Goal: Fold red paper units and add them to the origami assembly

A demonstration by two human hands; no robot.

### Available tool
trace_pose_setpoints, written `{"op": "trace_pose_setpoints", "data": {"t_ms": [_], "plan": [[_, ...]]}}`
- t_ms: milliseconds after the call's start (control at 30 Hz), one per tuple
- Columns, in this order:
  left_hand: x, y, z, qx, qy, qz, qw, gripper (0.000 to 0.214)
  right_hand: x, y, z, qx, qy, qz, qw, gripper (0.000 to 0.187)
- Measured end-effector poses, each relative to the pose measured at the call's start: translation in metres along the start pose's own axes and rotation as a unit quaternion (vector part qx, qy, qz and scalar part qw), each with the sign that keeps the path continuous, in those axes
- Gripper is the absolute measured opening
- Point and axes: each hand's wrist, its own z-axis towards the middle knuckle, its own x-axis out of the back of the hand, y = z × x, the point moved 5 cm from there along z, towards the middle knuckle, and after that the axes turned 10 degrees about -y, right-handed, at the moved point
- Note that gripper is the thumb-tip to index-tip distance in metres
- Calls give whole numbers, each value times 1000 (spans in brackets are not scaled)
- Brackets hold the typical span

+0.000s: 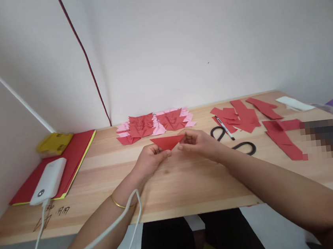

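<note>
Both my hands hold a red paper folded into a triangle [167, 142] just above the wooden table [173, 187]. My left hand [150, 160] pinches the triangle's lower point with closed fingers. My right hand [196, 141] pinches its right corner. Behind the triangle lies a row of folded red and pink paper pieces [156, 124]. Black-handled scissors [240, 142] lie to the right of my right hand, partly hidden by my wrist.
Red paper strips and scraps [252, 117] are scattered at the right with a pen [225, 128] among them. A white power bank [49, 180] with a cable rests on a stack of red sheets [71, 158] at the left. A yellow packet [54, 143] sits by the wall.
</note>
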Motion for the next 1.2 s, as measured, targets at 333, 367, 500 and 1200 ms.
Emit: {"op": "trace_pose_setpoints", "data": {"t_ms": [333, 367, 500, 1200], "plan": [[-5, 3, -1, -13, -26, -13, 999, 20, -7, 11, -2, -45, -19, -3, 999, 30], [-4, 2, -1, -15, -20, -14, 1000, 19, -7, 11, -2, -48, -21, -10, 999, 31], [-2, -1, 1, -19, -2, -25, 999, 14, -19, 5, -1, -16, -67, -9, 998, 31], [45, 25, -3, -105, 184, -111, 971, 12, -17, 15, -2, -46, -92, -72, 992, 28]]}}
